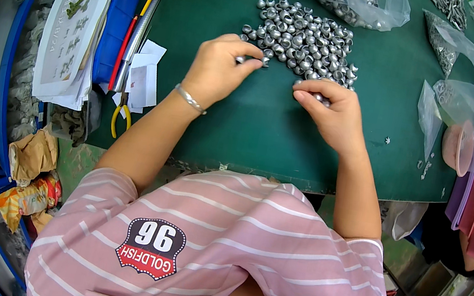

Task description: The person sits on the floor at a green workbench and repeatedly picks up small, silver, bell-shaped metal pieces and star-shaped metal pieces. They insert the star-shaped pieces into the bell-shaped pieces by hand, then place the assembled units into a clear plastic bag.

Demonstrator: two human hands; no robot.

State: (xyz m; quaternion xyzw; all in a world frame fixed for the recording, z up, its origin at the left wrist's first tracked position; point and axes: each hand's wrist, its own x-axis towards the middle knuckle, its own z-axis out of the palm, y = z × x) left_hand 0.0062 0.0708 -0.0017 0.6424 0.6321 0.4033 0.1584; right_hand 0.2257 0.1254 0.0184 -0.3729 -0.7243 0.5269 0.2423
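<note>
Here at the surface [238, 139], plenty left — a big pile of cups [308, 41] stands toward the far edge, and a bag [391, 11] there holds more. Left hand [220, 63]: grip nearly closed, cups in the curled fingers. Right hand [335, 105]: thumb and forefinger almost meeting, cups beneath — seemingly held. Early going, I'd judge; how many are done, I can't tell.
</note>
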